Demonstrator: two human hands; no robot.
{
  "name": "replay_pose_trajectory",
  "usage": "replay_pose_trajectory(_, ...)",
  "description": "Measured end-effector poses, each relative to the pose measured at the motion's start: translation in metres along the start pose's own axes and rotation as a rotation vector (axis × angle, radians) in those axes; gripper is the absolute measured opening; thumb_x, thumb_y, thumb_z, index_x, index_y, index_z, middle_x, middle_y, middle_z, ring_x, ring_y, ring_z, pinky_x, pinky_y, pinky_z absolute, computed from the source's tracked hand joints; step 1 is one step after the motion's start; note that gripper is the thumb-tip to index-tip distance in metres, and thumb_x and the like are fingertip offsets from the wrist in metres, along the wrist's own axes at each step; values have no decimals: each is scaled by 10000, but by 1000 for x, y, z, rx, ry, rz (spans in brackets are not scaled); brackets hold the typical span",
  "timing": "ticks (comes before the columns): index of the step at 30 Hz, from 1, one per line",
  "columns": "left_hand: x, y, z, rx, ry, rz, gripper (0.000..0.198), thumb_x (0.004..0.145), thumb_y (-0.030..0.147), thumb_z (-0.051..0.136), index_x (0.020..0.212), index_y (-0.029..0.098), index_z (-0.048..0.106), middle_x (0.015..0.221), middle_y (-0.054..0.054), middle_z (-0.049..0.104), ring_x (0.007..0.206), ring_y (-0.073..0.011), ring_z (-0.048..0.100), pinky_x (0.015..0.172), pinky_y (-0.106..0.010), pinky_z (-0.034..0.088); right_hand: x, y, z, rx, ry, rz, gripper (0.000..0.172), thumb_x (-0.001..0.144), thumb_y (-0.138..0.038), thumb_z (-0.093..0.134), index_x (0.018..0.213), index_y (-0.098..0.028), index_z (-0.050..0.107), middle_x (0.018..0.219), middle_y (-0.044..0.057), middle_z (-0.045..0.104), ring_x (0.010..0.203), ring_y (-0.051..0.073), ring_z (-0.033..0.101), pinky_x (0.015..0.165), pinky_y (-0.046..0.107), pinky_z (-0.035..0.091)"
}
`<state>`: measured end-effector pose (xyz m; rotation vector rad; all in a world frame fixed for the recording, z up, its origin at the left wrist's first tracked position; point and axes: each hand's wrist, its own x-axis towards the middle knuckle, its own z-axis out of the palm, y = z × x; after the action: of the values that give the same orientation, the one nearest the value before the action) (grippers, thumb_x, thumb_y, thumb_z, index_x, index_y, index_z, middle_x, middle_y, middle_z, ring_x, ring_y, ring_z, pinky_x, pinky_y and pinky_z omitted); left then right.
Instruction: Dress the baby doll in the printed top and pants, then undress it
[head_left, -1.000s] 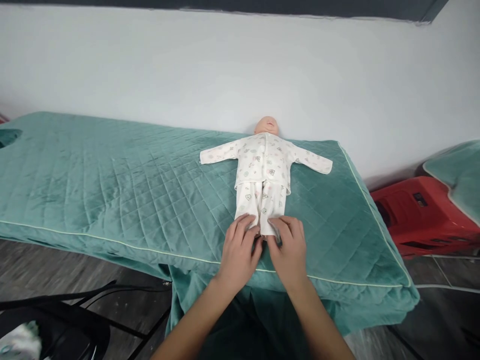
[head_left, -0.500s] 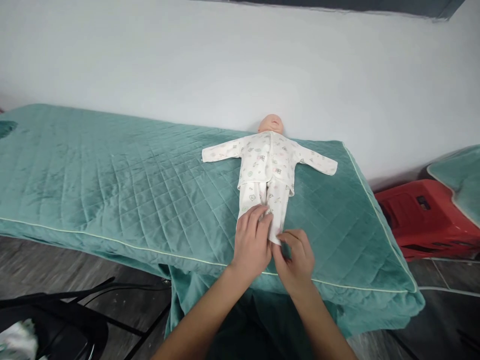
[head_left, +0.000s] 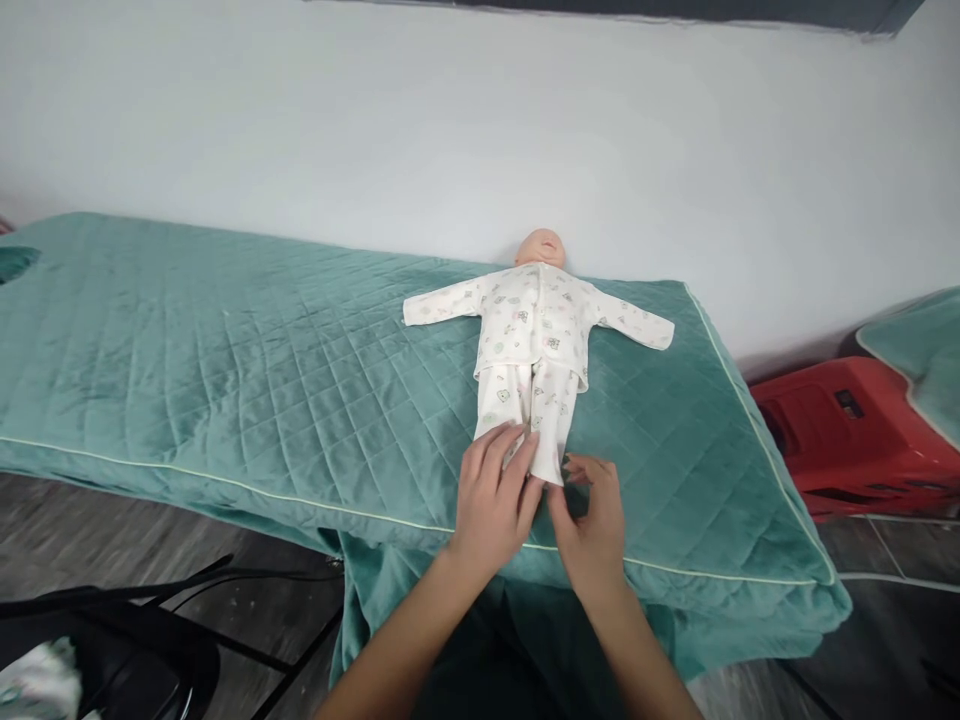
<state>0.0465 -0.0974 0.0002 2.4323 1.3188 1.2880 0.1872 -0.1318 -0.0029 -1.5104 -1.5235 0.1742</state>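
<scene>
One trouser cuff, more exposed than before, between both hands

the doll's head looks like smooth plastic, its pajamas matt cloth. the bed cover is fuzzy, quilted cloth. at three o'clock, the red thing looks like shiny plastic.

Pale wall, dark grey floor
</scene>
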Motion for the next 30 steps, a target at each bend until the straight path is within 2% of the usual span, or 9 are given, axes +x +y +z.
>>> replay_pose_trajectory(4, -26, -10, -15, -85, 56, -34, 480, 906, 101, 553, 1370, 214, 493, 1340, -143, 562, 1295, -276, 515, 1061, -488, 470, -6, 5, -3, 25, -42, -32, 125, 955, -182, 548, 1072, -219, 572, 974, 47, 596, 914, 192, 572, 777, 357, 510)
replay_pose_trajectory(8, -38, -22, -20, -64, 62, -130, 446, 912, 72, 521, 1338, 207, 514, 1261, -126, 572, 1189, -234, 561, 996, -435, 516, -14, 9, -4, 3, -3, -27, 68, 955, -183, 551, 1014, -217, 558, 960, 44, 583, 920, 195, 579, 788, 366, 507)
replay_pose_trajectory(10, -36, -26, -18, -31, 64, -173, 407, 916, 97, 539, 1310, 200, 533, 1212, -116, 575, 1136, -224, 578, 956, -405, 532, -18, 8, -4, -14, 9, -11, 98, 953, -197, 561, 1048, -218, 555, 999, 58, 589, 955, 210, 584, 817, 395, 514)
replay_pose_trajectory(14, -24, -30, -14, -9, 65, -198, 266, 933, 136, 558, 1190, 196, 588, 1100, -83, 605, 1028, -200, 600, 881, -359, 538, -19, -3, -7, -51, 55, -65, 280, 936, -197, 588, 1206, -227, 521, 1154, 108, 581, 1098, 256, 570, 906, 474, 518)
replay_pose_trajectory(16, -18, -31, -16, -44, 75, -180, 186, 943, 141, 555, 1114, 199, 598, 1032, -61, 624, 968, -182, 607, 844, -335, 532, -15, -12, -7, -82, 61, -139, 352, 923, -169, 598, 1258, -231, 508, 1226, 128, 560, 1156, 270, 554, 936, 489, 515)
replay_pose_trajectory(19, -12, -32, -21, -94, 114, -112, 141, 952, 142, 534, 1068, 200, 589, 956, -45, 637, 888, -168, 617, 785, -312, 525, -3, -24, -3, -138, -27, -226, 378, 917, -146, 596, 1276, -226, 511, 1345, 152, 524, 1271, 305, 496, 997, 528, 489)
replay_pose_trajectory(25, -17, -33, -27, -88, 138, 35, 189, 940, 110, 517, 1100, 199, 562, 939, -55, 642, 826, -163, 611, 732, -312, 531, 20, -32, 14, -280, -222, -264, 222, 909, -115, 558, 1108, -212, 580, 1489, 150, 470, 1423, 375, 357, 1080, 652, 398)
replay_pose_trajectory(30, -21, -35, -24, -79, 146, 40, 226, 918, 76, 539, 1112, 190, 552, 948, -63, 635, 841, -163, 602, 728, -303, 538, 24, -33, 14, -270, -228, -301, 123, 902, -117, 557, 971, -214, 583, 1443, 124, 527, 1414, 371, 384, 1104, 681, 355)
